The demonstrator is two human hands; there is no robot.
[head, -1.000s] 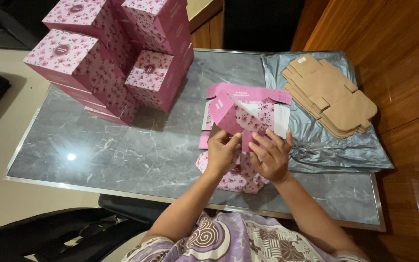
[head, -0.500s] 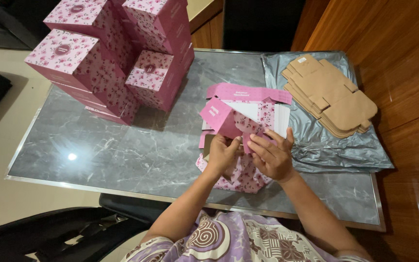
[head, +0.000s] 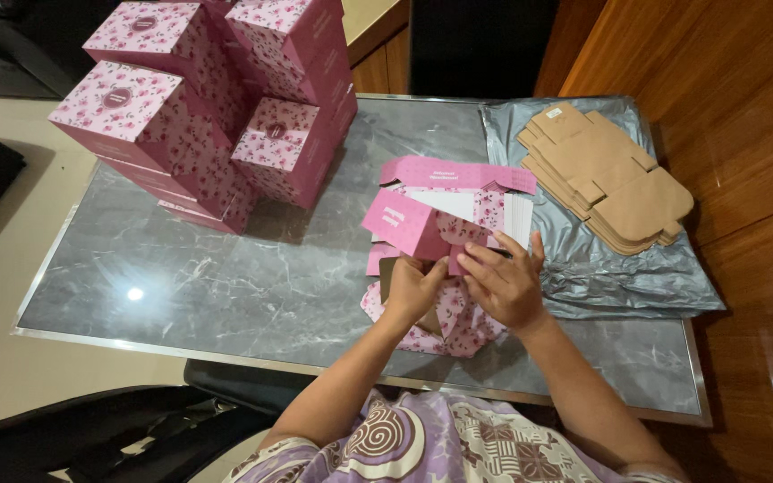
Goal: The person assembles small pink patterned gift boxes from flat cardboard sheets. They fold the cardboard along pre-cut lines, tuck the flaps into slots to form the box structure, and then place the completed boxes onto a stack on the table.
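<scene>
Half-folded pink floral cardboard box (head: 422,234) is held over the grey marble tabletop (head: 225,277), just in front of the flat stack of pink printed box blanks (head: 458,183). Left hand (head: 413,288) is closed on the box's lower edge, thumb pinching a flap; right hand (head: 505,284) is pressed on the right side, fingers spread over the panel rather than curled. Risk, as judged: a flap could crease or tear if it is forced off its score line; the panel could spring open if the pinch slips. Box underside and the flap under both hands are hidden. Brown kraft blanks (head: 606,174) lie apart on silver plastic sheet (head: 624,268); finished pink boxes (head: 212,107) are stacked far left.
</scene>
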